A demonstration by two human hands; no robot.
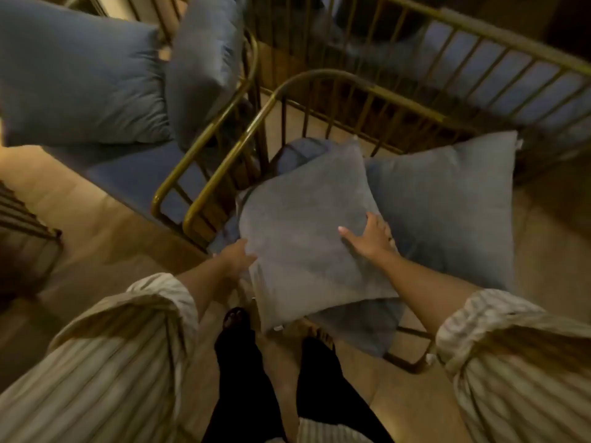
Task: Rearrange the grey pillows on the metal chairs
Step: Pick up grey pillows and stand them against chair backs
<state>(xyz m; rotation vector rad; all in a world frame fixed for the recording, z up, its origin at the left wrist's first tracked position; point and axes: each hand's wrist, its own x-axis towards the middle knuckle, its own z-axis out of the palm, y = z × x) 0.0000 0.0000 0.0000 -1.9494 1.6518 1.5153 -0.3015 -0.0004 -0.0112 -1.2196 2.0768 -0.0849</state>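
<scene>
Sleeves (128, 346); L hand (235, 255) prob. round grey pillow (300, 231) in chair (319, 75), R hand (371, 238) flat atop.

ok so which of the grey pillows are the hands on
The darker, tilted pillow on the nearest chair: left hand grips its left edge, right hand lies on its face. The other pillows are paler.

Pillow (300, 225) — matt grey cloth; chair (307, 79) — glossy metal.
</scene>
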